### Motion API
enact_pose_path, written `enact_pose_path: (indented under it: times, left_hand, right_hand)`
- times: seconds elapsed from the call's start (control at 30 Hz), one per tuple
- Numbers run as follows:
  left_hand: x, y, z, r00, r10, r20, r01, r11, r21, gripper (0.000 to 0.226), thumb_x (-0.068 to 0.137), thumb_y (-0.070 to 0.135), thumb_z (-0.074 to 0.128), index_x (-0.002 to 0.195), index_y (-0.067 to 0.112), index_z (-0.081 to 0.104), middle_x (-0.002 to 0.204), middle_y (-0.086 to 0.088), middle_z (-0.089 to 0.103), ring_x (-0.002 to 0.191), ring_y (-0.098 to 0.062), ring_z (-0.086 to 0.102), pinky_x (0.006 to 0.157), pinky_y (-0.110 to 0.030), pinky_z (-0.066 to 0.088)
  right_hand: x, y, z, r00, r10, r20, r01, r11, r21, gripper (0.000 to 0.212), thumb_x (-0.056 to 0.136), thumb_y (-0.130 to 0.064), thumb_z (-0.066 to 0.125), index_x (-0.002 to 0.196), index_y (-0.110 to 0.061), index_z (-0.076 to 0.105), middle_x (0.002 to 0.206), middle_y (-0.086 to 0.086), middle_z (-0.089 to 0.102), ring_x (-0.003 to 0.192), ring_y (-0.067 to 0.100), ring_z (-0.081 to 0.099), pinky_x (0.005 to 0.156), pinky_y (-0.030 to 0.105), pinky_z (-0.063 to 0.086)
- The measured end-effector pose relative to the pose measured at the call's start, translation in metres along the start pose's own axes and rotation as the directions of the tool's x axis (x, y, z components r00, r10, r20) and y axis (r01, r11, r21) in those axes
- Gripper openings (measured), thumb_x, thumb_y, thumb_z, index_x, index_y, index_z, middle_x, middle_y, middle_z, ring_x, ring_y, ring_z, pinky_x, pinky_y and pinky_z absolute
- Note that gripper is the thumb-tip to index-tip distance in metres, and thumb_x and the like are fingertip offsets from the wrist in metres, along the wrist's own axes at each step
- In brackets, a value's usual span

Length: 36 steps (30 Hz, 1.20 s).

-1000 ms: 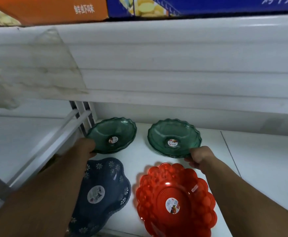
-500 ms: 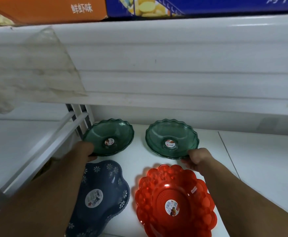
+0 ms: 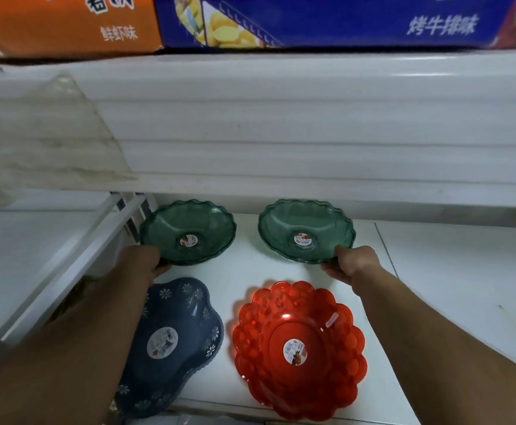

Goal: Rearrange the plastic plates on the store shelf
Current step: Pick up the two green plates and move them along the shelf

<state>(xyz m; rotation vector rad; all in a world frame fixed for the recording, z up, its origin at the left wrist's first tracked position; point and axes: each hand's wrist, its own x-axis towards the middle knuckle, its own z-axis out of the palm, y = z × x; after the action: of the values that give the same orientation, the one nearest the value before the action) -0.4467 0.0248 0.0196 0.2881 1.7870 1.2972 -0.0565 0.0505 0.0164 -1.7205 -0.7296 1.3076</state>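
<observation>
Two green plates are sitting side by side at the back of the white shelf [image 3: 244, 271], well apart from each other. The left green plate [image 3: 189, 231] is being held at its near rim by the left hand [image 3: 144, 260], with the fingers curling under the edge. The right green plate [image 3: 305, 230] is being held in the same way by the right hand [image 3: 353, 263], the thumb lying on the rim and the fingers going below it. Both hands are closing on the plates. Each green plate is carrying a small round sticker in its middle.

Nearer to the person, a blue plate [image 3: 176, 342] with white flower prints is lying partly under the left forearm, and a red plate [image 3: 299, 348] with a bubbly scalloped rim is lying just beside it, to the right. Above the plates an upper shelf board is running across, and on it an orange box [image 3: 63, 23] and a blue box [image 3: 342, 19] are standing.
</observation>
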Motion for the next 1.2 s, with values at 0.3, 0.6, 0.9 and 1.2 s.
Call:
enact_pose_path:
  times: [0.3, 0.6, 0.9, 1.2]
  left_hand:
    - [-0.056, 0.005, 0.028, 0.994, -0.037, 0.105, 0.048, 0.993, -0.104, 0.027, 0.093, 0.005, 0.063, 0.119, -0.003, 0.063, 0.122, -0.025, 0.064, 0.099, -0.031, 0.067, 0.066, -0.035, 0.063]
    - [-0.147, -0.027, 0.105, 0.966, 0.050, 0.254, -0.042, 0.998, -0.037, 0.034, 0.092, 0.002, 0.062, 0.125, -0.002, 0.059, 0.121, -0.018, 0.062, 0.092, -0.022, 0.064, 0.085, -0.031, 0.053]
    - [-0.265, -0.087, 0.190, 0.963, 0.031, 0.269, -0.039, 0.999, 0.022, 0.035, 0.091, -0.002, 0.056, 0.125, -0.006, 0.054, 0.103, -0.020, 0.067, 0.079, -0.026, 0.071, 0.069, -0.035, 0.063]
    - [-0.356, -0.141, 0.273, 0.950, 0.018, 0.312, -0.037, 0.998, 0.054, 0.028, 0.091, -0.004, 0.055, 0.118, 0.000, 0.059, 0.107, -0.021, 0.068, 0.078, -0.025, 0.070, 0.060, -0.030, 0.062]
  right_hand:
    - [-0.042, -0.012, -0.060, 0.998, -0.008, -0.069, 0.015, 0.995, 0.101, 0.017, 0.095, -0.004, 0.055, 0.101, 0.011, 0.060, 0.090, 0.029, 0.072, 0.052, 0.029, 0.070, 0.051, 0.035, 0.063]
    - [-0.068, 0.002, -0.181, 0.975, 0.000, -0.221, 0.039, 0.984, 0.175, 0.015, 0.093, -0.002, 0.054, 0.100, 0.012, 0.058, 0.074, 0.028, 0.066, 0.054, 0.032, 0.067, 0.048, 0.034, 0.062]
    - [-0.089, 0.029, -0.334, 0.950, 0.005, -0.312, 0.054, 0.983, 0.178, 0.013, 0.095, -0.006, 0.056, 0.093, 0.007, 0.060, 0.074, 0.023, 0.069, 0.044, 0.025, 0.068, 0.065, 0.039, 0.063]
    - [-0.094, 0.055, -0.461, 0.917, 0.046, -0.396, 0.047, 0.974, 0.221, 0.018, 0.095, -0.009, 0.057, 0.086, 0.006, 0.059, 0.075, 0.026, 0.070, 0.050, 0.030, 0.069, 0.076, 0.047, 0.063]
